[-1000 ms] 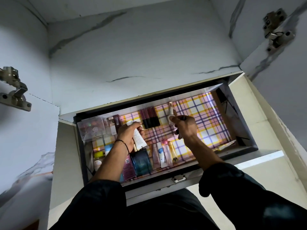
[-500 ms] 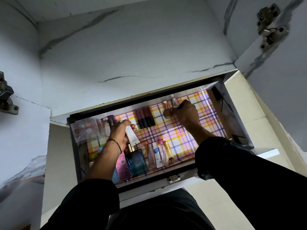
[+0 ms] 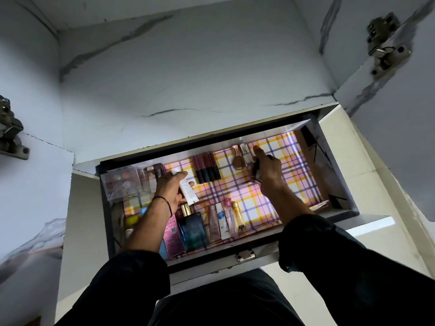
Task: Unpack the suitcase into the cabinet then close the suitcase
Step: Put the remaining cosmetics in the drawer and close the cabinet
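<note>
1. You wore a thin black band point(image 3: 162, 199) round your left wrist.
2. Dark sleeves point(image 3: 353, 267) covered your forearms.
3. A pale cream surface point(image 3: 82, 220) lay below you, with your dark trousers point(image 3: 223, 302) above it.

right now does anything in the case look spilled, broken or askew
Nothing stands out. The lipsticks and bottles lie in tidy rows on the checked lining, no spill. The left hand holds a white tube, the right hand a small dark item.

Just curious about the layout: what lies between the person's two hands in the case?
In the head view, a row of dark-red lip-gloss tubes on the plaid lining.
</note>
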`<action>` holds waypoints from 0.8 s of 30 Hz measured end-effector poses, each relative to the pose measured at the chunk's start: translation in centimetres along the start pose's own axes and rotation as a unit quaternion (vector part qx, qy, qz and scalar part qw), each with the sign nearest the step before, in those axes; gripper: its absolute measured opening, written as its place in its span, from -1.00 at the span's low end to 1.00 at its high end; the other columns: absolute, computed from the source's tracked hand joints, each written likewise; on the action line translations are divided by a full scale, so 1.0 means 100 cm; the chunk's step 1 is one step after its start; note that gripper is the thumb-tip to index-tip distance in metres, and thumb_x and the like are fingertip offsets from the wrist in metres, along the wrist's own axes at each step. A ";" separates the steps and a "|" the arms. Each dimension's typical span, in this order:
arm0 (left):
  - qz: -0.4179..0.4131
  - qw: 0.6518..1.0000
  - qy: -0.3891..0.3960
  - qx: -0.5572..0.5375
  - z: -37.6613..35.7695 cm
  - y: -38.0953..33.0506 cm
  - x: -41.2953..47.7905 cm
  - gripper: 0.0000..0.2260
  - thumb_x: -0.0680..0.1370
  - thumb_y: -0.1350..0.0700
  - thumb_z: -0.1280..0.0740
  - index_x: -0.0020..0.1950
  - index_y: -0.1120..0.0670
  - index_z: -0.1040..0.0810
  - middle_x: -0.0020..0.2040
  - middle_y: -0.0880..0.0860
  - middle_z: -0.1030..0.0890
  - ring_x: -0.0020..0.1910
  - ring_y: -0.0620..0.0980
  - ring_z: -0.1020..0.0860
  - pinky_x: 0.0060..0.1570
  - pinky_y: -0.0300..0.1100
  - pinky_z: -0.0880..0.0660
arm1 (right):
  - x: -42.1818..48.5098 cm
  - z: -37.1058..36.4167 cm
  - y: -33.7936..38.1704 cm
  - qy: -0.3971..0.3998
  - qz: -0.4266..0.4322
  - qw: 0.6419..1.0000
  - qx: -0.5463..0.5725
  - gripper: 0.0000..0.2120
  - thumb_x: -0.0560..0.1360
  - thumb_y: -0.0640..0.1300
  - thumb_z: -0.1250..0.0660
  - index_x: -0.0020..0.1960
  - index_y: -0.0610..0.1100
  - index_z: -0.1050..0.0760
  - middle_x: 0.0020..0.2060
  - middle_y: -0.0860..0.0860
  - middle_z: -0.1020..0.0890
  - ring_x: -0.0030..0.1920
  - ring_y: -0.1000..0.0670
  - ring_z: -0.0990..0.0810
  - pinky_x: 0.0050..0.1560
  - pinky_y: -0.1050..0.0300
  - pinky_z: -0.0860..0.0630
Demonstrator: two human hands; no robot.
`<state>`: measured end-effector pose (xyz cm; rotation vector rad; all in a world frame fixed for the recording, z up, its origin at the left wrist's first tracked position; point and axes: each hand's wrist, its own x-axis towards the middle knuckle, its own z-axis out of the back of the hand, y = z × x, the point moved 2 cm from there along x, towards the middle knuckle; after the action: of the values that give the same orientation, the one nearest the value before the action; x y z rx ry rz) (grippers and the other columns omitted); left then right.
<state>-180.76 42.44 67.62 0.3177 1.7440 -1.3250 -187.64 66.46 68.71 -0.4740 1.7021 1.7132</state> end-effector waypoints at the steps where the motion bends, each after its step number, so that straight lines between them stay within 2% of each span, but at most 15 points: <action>1: -0.005 1.000 0.003 0.001 0.000 -0.001 -0.001 -0.88 0.60 0.23 -0.31 0.14 0.20 -0.50 -0.04 0.12 -0.60 -0.12 0.07 -0.64 -0.28 -0.09 -0.59 | -0.006 -0.006 0.000 0.082 -0.041 0.991 0.095 -0.73 0.62 0.03 -0.26 -0.02 -0.19 -0.51 -0.25 -0.09 -0.61 -0.28 -0.04 -0.58 -0.29 0.10 -0.50; 3: -0.015 1.000 0.013 0.009 0.001 -0.001 -0.001 -0.89 0.60 0.21 -0.33 0.11 0.17 -0.53 -0.03 0.13 -0.62 -0.09 0.11 -0.64 -0.15 -0.05 -0.58 | -0.019 -0.016 0.001 0.215 -0.090 0.951 0.202 -0.72 0.64 0.01 -0.17 0.04 -0.22 -0.43 -0.24 -0.11 -0.56 -0.30 -0.03 -0.58 -0.41 0.20 -0.46; 5: -0.026 0.999 0.014 0.022 0.003 -0.003 -0.001 -0.86 0.59 0.19 -0.35 0.13 0.15 -0.55 -0.03 0.11 -0.64 -0.06 0.11 -0.63 -0.10 -0.03 -0.57 | -0.029 -0.026 -0.004 0.253 -0.109 0.937 0.214 -0.75 0.63 -0.04 -0.13 0.01 -0.21 -0.45 -0.25 -0.10 -0.57 -0.30 -0.04 -0.62 -0.45 0.23 -0.45; 8: -0.039 0.998 0.002 0.046 0.006 -0.006 -0.002 -0.75 0.58 0.16 -0.36 0.25 0.17 -0.53 0.06 0.14 -0.63 0.06 0.16 -0.61 0.08 0.12 -0.54 | -0.040 -0.037 -0.014 0.276 -0.110 0.940 0.170 -0.79 0.63 -0.10 -0.13 0.08 -0.21 -0.45 -0.24 -0.09 -0.60 -0.31 -0.05 -0.62 -0.45 0.21 -0.44; 12: -0.085 0.989 -0.039 0.113 0.011 -0.006 0.008 -0.89 0.59 0.11 -0.36 0.10 0.06 -0.51 0.09 0.15 -0.64 0.08 0.14 -0.60 0.12 0.12 -0.54 | -0.051 -0.044 -0.032 0.265 -0.099 0.958 0.045 -0.80 0.64 -0.09 -0.17 0.06 -0.19 -0.48 -0.28 -0.08 -0.57 -0.37 -0.03 -0.54 -0.47 0.16 -0.36; 14: -0.119 0.973 -0.067 0.188 0.011 -0.005 0.016 -0.82 0.57 0.06 -0.38 0.11 0.11 -0.54 0.04 0.10 -0.65 0.01 0.10 -0.61 0.06 0.00 -0.55 | -0.055 -0.047 -0.038 0.244 -0.088 0.966 -0.017 -0.80 0.63 -0.07 -0.22 0.03 -0.19 -0.50 -0.29 -0.10 -0.57 -0.41 -0.03 -0.54 -0.48 0.15 -0.37; 16: -0.149 0.948 -0.090 0.268 0.006 -0.007 0.018 -0.77 0.59 0.08 -0.36 0.16 0.19 -0.54 -0.03 0.09 -0.61 -0.05 0.06 -0.56 -0.07 -0.17 -0.43 | -0.057 -0.052 -0.043 0.225 -0.088 0.969 -0.057 -0.81 0.61 -0.05 -0.28 0.03 -0.19 -0.53 -0.25 -0.10 -0.59 -0.39 -0.05 -0.54 -0.50 0.16 -0.41; 18: -0.163 0.933 -0.092 0.307 -0.001 -0.009 0.019 -0.77 0.58 0.09 -0.36 0.17 0.20 -0.53 -0.01 0.14 -0.63 -0.02 0.11 -0.58 -0.07 -0.14 -0.45 | -0.057 -0.055 -0.046 0.204 -0.090 0.972 -0.078 -0.79 0.59 -0.04 -0.31 0.06 -0.19 -0.55 -0.20 -0.09 -0.63 -0.32 -0.07 -0.57 -0.50 0.16 -0.43; 20: -0.158 0.939 -0.086 0.294 -0.003 -0.008 0.020 -0.78 0.56 0.10 -0.40 0.14 0.17 -0.53 0.06 0.16 -0.64 0.05 0.14 -0.60 0.06 -0.04 -0.54 | -0.057 -0.056 -0.045 0.191 -0.069 0.974 -0.101 -0.78 0.58 -0.04 -0.34 0.03 -0.21 -0.57 -0.22 -0.09 -0.63 -0.28 -0.08 -0.57 -0.50 0.17 -0.42; 21: -0.151 0.946 -0.080 0.274 -0.004 -0.008 0.020 -0.79 0.54 0.10 -0.42 0.12 0.14 -0.53 0.08 0.15 -0.64 0.06 0.14 -0.61 0.08 0.02 -0.57 | -0.058 -0.056 -0.043 0.193 -0.049 0.974 -0.110 -0.80 0.57 -0.05 -0.35 -0.03 -0.21 -0.56 -0.28 -0.09 -0.61 -0.33 -0.08 -0.55 -0.51 0.17 -0.39; 23: -0.118 0.971 -0.049 0.200 -0.005 -0.007 0.017 -0.77 0.51 0.09 -0.47 0.07 0.11 -0.50 0.09 0.14 -0.64 0.06 0.14 -0.62 -0.01 0.07 -0.61 | -0.060 -0.055 -0.038 0.203 -0.009 0.971 -0.125 -0.81 0.57 -0.08 -0.38 -0.08 -0.22 -0.52 -0.39 -0.08 -0.55 -0.47 -0.04 -0.50 -0.56 0.20 -0.33; 24: -0.105 0.980 -0.026 0.169 -0.009 -0.007 0.012 -0.75 0.49 0.09 -0.48 0.07 0.12 -0.50 0.09 0.13 -0.64 0.06 0.13 -0.63 -0.06 0.02 -0.62 | -0.060 -0.054 -0.036 0.210 0.009 0.969 -0.131 -0.80 0.56 -0.09 -0.40 -0.07 -0.24 -0.51 -0.42 -0.07 -0.54 -0.51 -0.03 -0.48 -0.57 0.21 -0.32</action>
<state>-182.31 42.57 67.21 0.2902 1.5376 -1.7721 -181.95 59.71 69.66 -1.0069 1.7681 1.9636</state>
